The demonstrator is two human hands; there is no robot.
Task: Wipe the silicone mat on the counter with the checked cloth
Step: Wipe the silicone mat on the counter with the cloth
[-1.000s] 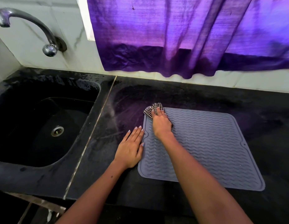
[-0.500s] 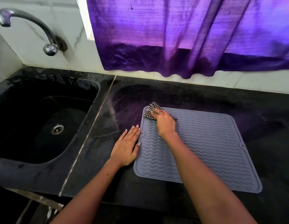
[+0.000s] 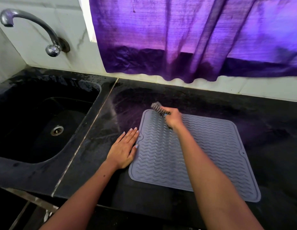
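A grey silicone mat [image 3: 211, 155] with a wavy ribbed pattern lies flat on the black counter [image 3: 269, 113]. My right hand [image 3: 173, 117] grips the black-and-white checked cloth [image 3: 158, 107] at the mat's far left corner; hand and cloth are motion-blurred, and part of the cloth sticks out past the mat's far edge. My left hand [image 3: 123, 149] lies flat on the counter with straight fingers, its thumb touching the mat's left edge.
A black sink [image 3: 44, 123] with a metal drain is set into the counter at the left, with a chrome tap [image 3: 51, 47] on the tiled wall above. A purple curtain [image 3: 186, 39] hangs over the back of the counter.
My right hand has swept the cloth from pressing on the mat's far left corner toward the right along the far edge, turning as it goes. The left hand keeps its place beside the mat.
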